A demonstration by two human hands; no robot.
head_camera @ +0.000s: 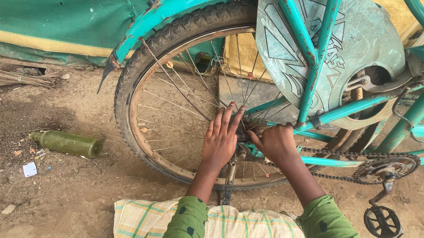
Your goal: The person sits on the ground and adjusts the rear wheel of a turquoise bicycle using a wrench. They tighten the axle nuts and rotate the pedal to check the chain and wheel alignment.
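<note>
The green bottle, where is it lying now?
In the head view, the green bottle lies on the dirt ground at the left, beside the rear wheel.

The ground (67, 206) is bare, packed brown dirt, dusty and uneven, lit by flat daylight with soft shadow. A green tarpaulin (63, 20) with a yellow band along its lower edge closes off the far side. At the far left edge lies a bundle of dry broom twigs (2, 77). A green bottle (68, 144) lies on its side on the dirt, with a scrap of white paper (29, 169) near it and small stones scattered about.
</note>
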